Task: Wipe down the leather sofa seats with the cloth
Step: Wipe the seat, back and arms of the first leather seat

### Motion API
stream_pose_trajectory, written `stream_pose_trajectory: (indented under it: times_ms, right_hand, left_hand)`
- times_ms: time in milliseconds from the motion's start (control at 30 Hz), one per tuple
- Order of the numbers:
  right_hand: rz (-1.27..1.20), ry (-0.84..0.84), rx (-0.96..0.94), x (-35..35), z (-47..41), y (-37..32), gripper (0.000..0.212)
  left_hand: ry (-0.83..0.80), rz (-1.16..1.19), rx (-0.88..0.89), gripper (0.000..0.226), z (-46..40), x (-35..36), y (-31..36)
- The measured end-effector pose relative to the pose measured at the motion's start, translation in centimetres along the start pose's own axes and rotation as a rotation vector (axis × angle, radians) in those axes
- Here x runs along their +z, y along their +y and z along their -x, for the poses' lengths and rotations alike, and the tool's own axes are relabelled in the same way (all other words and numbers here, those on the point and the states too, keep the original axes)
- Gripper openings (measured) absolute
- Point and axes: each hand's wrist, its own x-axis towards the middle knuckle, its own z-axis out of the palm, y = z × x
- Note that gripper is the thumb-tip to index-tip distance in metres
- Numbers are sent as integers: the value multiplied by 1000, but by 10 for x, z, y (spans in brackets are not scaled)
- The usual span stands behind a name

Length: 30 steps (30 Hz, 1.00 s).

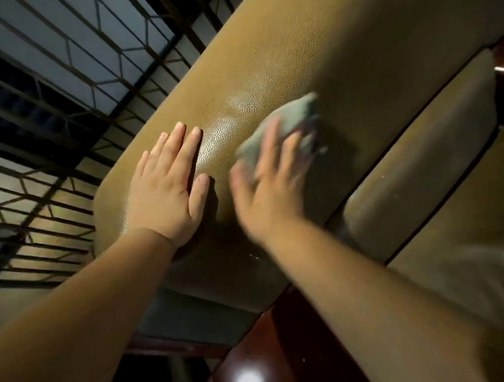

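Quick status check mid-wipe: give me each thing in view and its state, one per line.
Left hand: flat, fingers straight, pressing on the cushion.
Right hand: motion-blurred, fingers spread over the cloth.
Cloth: grey, bunched, on the leather under the right hand.
Leather cushion: tan, with a shiny patch beside the cloth.
Window grille: dark bars behind the sofa.

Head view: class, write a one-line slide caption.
Left hand flat on tan leather cushion; right hand presses grey cloth against it.

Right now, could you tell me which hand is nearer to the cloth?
Right. The right hand presses on the cloth, fingers spread over it. The left hand lies flat on the leather cushion beside it, not touching the cloth.
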Motion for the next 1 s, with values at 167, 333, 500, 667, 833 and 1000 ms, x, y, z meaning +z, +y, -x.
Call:
stream_pose_trajectory:
  times_ms: [167, 333, 500, 667, 833, 1000]
  right_hand:
    - [81, -83, -430, 0, 30, 12, 80]
    - [-141, 226, 234, -14, -68, 16, 89]
    - [92, -177, -463, 16, 77, 6, 80]
    - [-12, 85, -118, -21, -50, 41, 76]
    - [-18, 90, -26, 20, 12, 20, 85]
    - [161, -219, -420, 28, 97, 57, 77]
  left_hand:
    - [103, -14, 39, 68, 4, 13, -8]
    - [167, -18, 53, 67, 4, 19, -8]
    - [159, 8, 60, 68, 4, 15, -8]
    - [173, -25, 70, 69, 3, 20, -11]
    - [185, -20, 60, 74, 3, 19, -7]
    - [214, -38, 60, 77, 4, 20, -7]
